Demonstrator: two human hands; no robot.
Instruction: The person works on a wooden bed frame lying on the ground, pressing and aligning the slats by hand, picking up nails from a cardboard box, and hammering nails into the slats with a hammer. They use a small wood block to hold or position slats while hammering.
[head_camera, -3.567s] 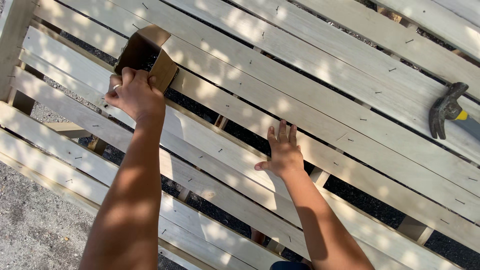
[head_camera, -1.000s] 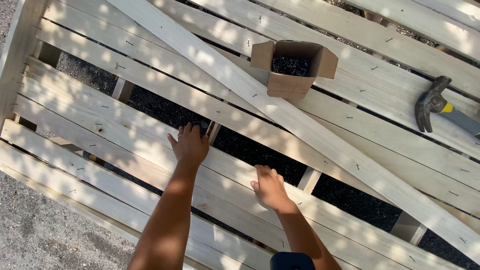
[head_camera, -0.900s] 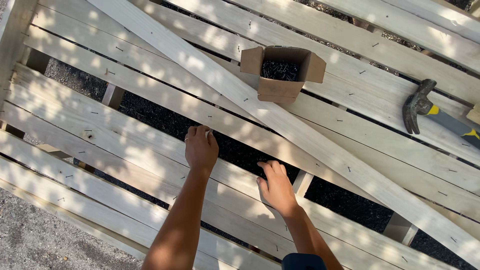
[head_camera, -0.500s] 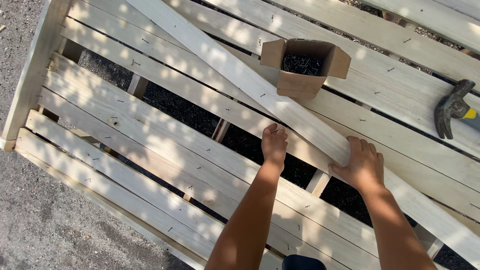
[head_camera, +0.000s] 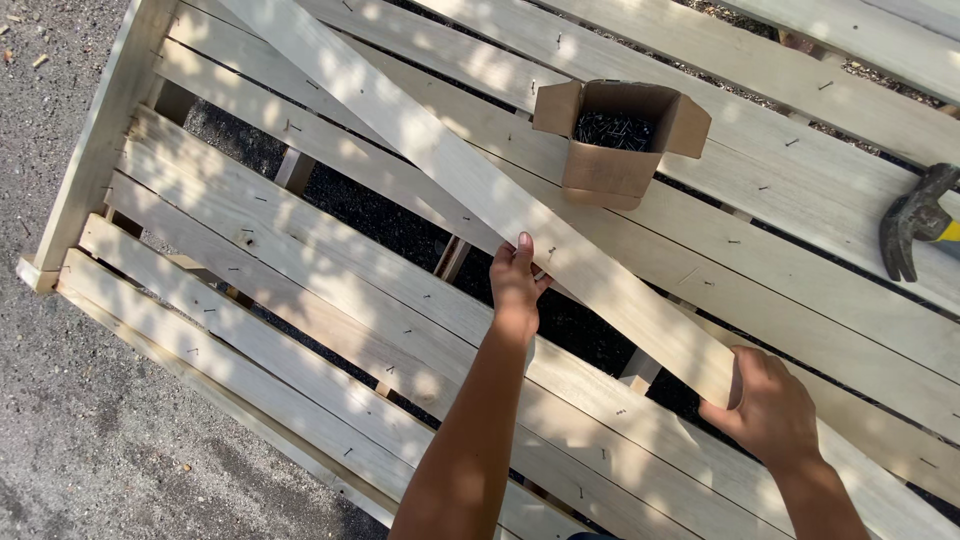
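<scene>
Loose plank (head_camera: 470, 180) lay diagonally across the slatted frame (head_camera: 250, 230), beside the box of nails (head_camera: 618, 135). Left hand (head_camera: 517, 283) curled on its lower edge, right hand (head_camera: 768, 408) clasped its end. Best shifted with even pressure from both, keeping clear of the box.

— Loose plank (head_camera: 470, 180)? 
— Pale cream wood, dappled with leaf shadow, held by the left hand (head_camera: 517, 285) and right hand (head_camera: 770, 410).

— Slatted frame (head_camera: 250, 250)? 
— Same pale wood, flecked with dark nail heads; black gaps between slats.

— Box (head_camera: 620, 140), far right? 
— Tan cardboard, dark grey nails inside.

— Hammer (head_camera: 915, 230)? 
— Dull black head, yellow band on the handle.

— Ground (head_camera: 90, 440), near left? 
— Speckled grey gravel.
</scene>
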